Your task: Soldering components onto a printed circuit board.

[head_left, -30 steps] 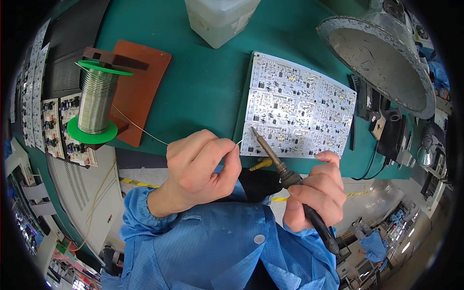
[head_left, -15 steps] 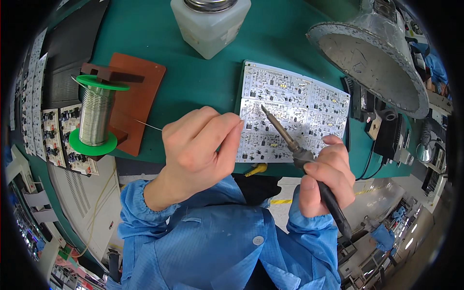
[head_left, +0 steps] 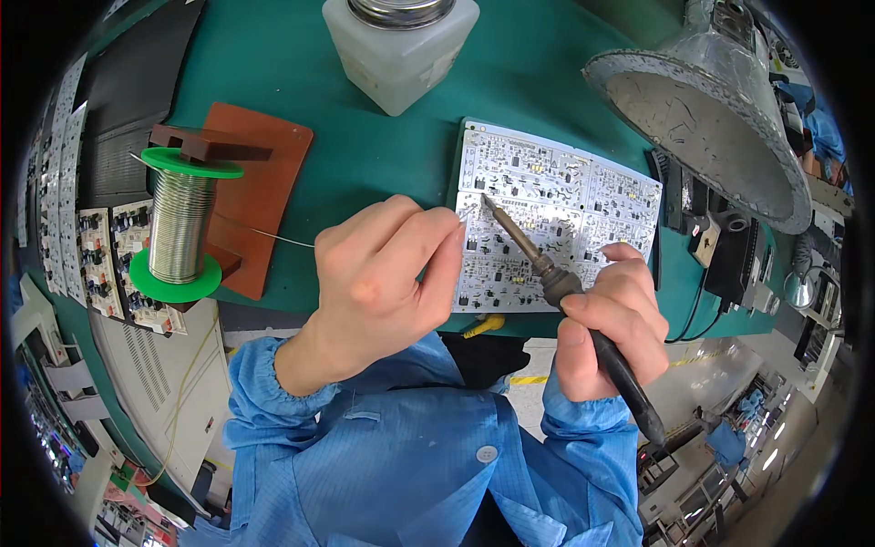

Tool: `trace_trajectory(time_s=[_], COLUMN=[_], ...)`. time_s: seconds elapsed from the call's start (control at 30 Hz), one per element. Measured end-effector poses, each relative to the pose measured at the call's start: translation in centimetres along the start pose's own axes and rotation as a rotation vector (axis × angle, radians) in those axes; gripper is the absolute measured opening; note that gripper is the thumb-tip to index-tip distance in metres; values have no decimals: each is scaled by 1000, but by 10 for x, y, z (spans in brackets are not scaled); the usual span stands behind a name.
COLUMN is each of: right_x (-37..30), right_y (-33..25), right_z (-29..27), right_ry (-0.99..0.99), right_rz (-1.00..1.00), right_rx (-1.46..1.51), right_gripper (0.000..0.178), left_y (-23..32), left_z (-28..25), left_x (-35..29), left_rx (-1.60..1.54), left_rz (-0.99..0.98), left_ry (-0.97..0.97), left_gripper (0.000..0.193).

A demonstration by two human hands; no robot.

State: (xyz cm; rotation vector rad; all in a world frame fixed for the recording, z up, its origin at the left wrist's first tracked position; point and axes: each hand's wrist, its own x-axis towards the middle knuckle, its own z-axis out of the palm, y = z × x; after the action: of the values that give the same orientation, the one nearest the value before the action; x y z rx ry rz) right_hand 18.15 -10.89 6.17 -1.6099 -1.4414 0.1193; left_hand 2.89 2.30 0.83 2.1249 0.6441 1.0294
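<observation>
A white circuit board panel point(head_left: 563, 219), crowded with small parts, lies on the green mat. My right hand point(head_left: 615, 328) grips a soldering iron point(head_left: 547, 269) by its dark handle. The iron's tip reaches over the left half of the panel; contact with it I cannot make out. Beside the panel's left edge, my left hand point(head_left: 387, 273) pinches solder wire point(head_left: 273, 235) between thumb and forefinger. From there the wire runs back to a spool point(head_left: 180, 223) with green flanges. The spool sits on a reddish-brown stand point(head_left: 284, 146).
A translucent square bottle point(head_left: 401, 55) with a metal top stands at the far middle. A large metal hood point(head_left: 702, 118) overhangs the right side. More populated boards point(head_left: 137, 264) lie at the left. Black devices with cables point(head_left: 729, 260) stand right of the panel.
The soldering iron's tip has shifted slightly left and up over the panel. My left hand has moved a little to the right, still pinching the solder wire.
</observation>
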Motion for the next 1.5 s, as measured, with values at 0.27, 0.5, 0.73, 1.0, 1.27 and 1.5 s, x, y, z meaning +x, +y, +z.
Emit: trace_trajectory(time_s=[0.27,0.5,0.73,1.0,1.27,1.5], right_x=[-3,-3,-3,-4,-6,-24], right_y=[-4,-3,-4,-3,-4,1], right_z=[0,7,6,6,-5,-22], right_ry=[45,23,24,27,89,156], right_rz=[3,7,21,4,35,51], right_rx=[22,27,23,18,-4,-47], right_gripper=[14,15,15,15,12,24], left_y=[-1,-3,-2,-1,-1,2], left_z=[-4,-4,-3,-5,-6,-8], left_x=[-4,-3,-3,-4,-1,4], left_rx=[-48,-43,-38,-40,-53,-15], left_rz=[7,3,-14,-9,17,3], left_ry=[42,38,16,17,57,4], left_gripper=[17,16,16,16,18,18])
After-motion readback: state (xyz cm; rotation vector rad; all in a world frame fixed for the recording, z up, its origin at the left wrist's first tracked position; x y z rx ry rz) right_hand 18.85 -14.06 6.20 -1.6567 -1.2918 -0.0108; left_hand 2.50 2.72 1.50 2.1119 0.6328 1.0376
